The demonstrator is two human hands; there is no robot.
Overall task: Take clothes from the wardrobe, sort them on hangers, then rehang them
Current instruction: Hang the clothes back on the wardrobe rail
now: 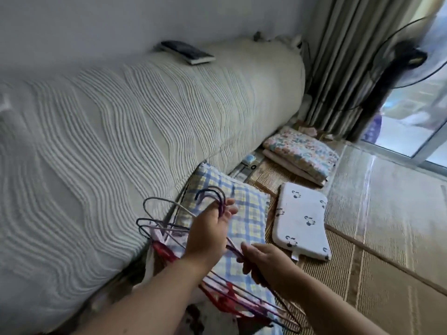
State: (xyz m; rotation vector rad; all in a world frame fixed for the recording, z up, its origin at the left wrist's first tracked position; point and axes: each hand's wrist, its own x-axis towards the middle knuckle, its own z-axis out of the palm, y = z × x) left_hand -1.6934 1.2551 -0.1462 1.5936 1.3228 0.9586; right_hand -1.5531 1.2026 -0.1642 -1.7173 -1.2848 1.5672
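Head view: my left hand (210,229) has its fingers curled round the bunched hooks of a set of thin purple and pale wire hangers (169,221). It holds them above a blue, yellow and white plaid pillow (244,213). My right hand (267,263) is closed on the lower wires of the same bundle, just below the left. A red and white garment (223,302) hangs tangled among those wires. More red cloth shows at the left shoulders of the bundle.

As I judge it, the risk is the tangle. If I pull one hanger free, its hook could snag a neighbour and drag the cloth off, or spill the lot onto the woven straw floor mat (377,250). The picture is smeared, so I cannot count the hangers or tell how the garment sits on them.

The wardrobe is out of view, and I see no basket or box. To the left is a bed under a cream ribbed cover (116,131) with a dark flat book-like object (188,53) on it. On the mat lie a white pad printed with small dark figures (301,220) and a folded floral quilt (302,151).
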